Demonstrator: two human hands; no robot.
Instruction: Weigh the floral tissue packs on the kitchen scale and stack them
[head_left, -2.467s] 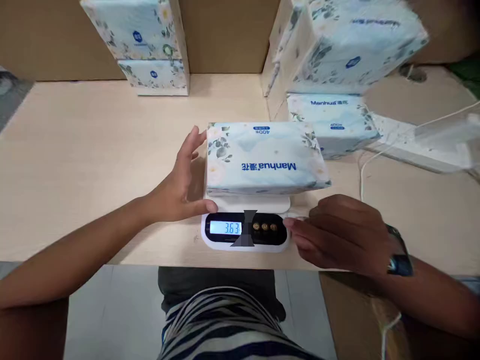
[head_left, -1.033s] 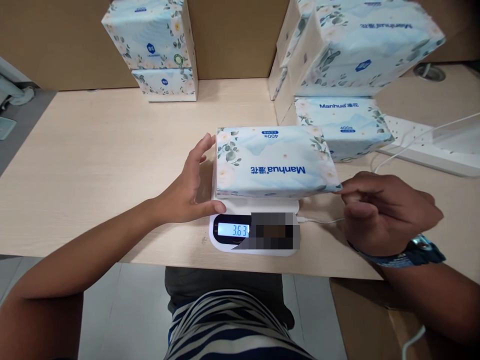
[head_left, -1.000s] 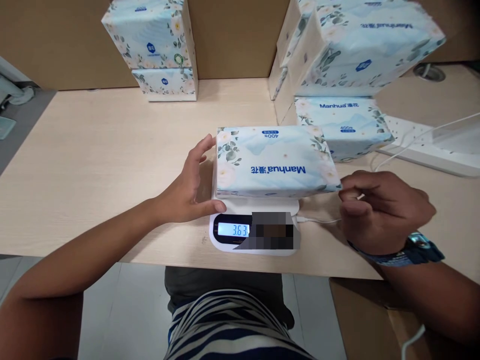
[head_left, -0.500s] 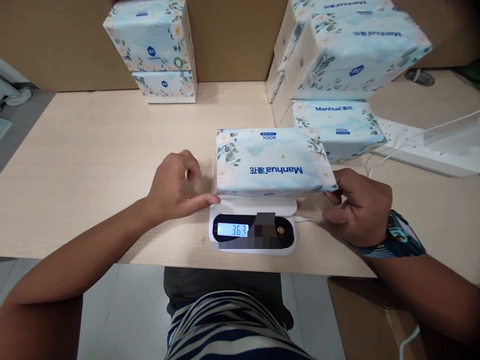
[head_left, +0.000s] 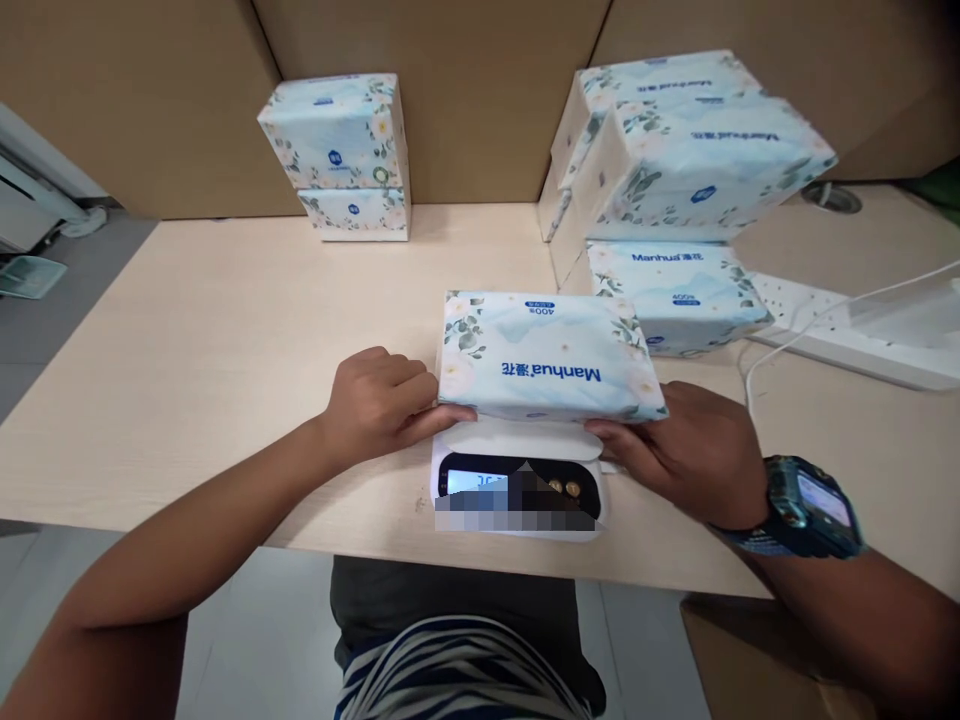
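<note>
Left hand and right hand moved inward, now grasping opposite ends of Manhua tissue pack | pack: wrapped, over digital scale, contact hidden | tissue stacks: far left, far right

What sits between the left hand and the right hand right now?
In the head view, a Manhua pack spans the stretch: left hand at its left end, right hand at its right. The white scale shows below the pack's near edge.
</note>
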